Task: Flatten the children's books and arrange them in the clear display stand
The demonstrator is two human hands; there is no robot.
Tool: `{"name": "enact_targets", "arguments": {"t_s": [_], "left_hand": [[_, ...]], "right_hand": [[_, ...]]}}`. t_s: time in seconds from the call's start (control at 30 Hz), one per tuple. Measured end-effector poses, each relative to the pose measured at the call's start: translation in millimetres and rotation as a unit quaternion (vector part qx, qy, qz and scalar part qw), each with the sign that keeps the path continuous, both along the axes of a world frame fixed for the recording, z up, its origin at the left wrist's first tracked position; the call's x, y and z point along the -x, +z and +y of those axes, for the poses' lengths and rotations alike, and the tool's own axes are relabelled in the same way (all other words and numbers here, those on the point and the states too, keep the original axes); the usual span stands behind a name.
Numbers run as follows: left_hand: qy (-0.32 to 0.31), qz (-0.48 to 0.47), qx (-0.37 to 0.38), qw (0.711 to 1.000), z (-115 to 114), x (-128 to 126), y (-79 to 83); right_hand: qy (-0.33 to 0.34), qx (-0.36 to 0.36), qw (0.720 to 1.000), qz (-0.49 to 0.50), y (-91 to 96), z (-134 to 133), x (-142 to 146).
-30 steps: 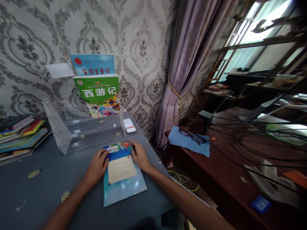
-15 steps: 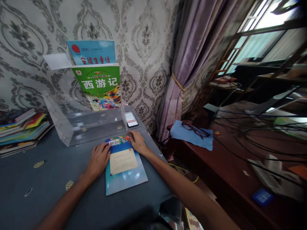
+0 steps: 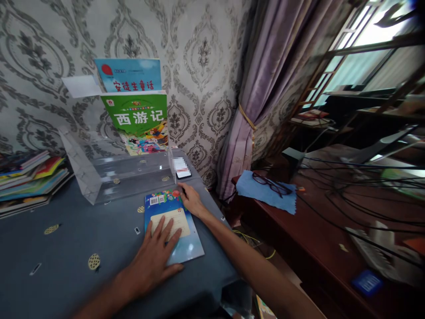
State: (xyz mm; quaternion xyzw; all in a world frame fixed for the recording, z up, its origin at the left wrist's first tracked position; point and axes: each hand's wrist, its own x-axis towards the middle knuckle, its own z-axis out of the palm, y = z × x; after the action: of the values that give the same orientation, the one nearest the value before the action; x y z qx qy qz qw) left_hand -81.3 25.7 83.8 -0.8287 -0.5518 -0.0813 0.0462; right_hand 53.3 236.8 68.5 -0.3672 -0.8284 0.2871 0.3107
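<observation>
A blue book [image 3: 187, 250] lies flat on the grey tablecloth, a barcode and a cream text panel facing up. Across its lower left part my left hand [image 3: 156, 250] is spread, palm down, fingers pointing up the cover. My right hand [image 3: 192, 201] is at the book's top right edge, its fingers curled around the corner; the fingertips are partly hidden. Just beyond stands a clear plastic book rack [image 3: 133, 173]. In it a green book [image 3: 137, 117] leans upright, with a light-blue book [image 3: 129, 73] behind it.
A phone [image 3: 182, 168] lies beside the rack's right end. Stacked books [image 3: 29, 184] are at the far left. To the right, past a gap, a dark red desk [image 3: 318, 230] carries glasses [image 3: 272, 184] on a blue cloth [image 3: 249, 190], tangled cables and a keyboard [image 3: 372, 252].
My left hand has gone from the book's upper left edge down and right, onto its cover, fingers now spread. The right hand stays at the top right corner.
</observation>
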Motion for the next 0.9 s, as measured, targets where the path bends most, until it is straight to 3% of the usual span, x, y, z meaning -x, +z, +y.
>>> {"name": "enact_targets", "arguments": {"t_s": [0.2, 0.33, 0.5, 0.63, 0.9], "left_hand": [[0.014, 0.056, -0.058, 0.997, -4, 0, -5.5], [0.004, 0.082, -0.125, 0.989, -9, 2, 0.7], [-0.004, -0.001, -0.209, 0.978, -14, 6, 18.0], [0.02, -0.106, -0.215, 0.971, -21, 14, 28.8], [0.131, -0.151, -0.205, 0.958, -37, 32, 28.0]], "right_hand": [[0.027, 0.054, 0.995, 0.082, -5.2, 5, 0], [0.05, 0.12, 0.973, 0.191, -9.3, 13, 2], [0.03, 0.196, 0.95, 0.241, -7.9, 17, 1], [0.018, 0.205, 0.95, 0.236, -4.2, 15, 0], [0.03, 0.209, 0.95, 0.23, -0.3, 12, 0]]}}
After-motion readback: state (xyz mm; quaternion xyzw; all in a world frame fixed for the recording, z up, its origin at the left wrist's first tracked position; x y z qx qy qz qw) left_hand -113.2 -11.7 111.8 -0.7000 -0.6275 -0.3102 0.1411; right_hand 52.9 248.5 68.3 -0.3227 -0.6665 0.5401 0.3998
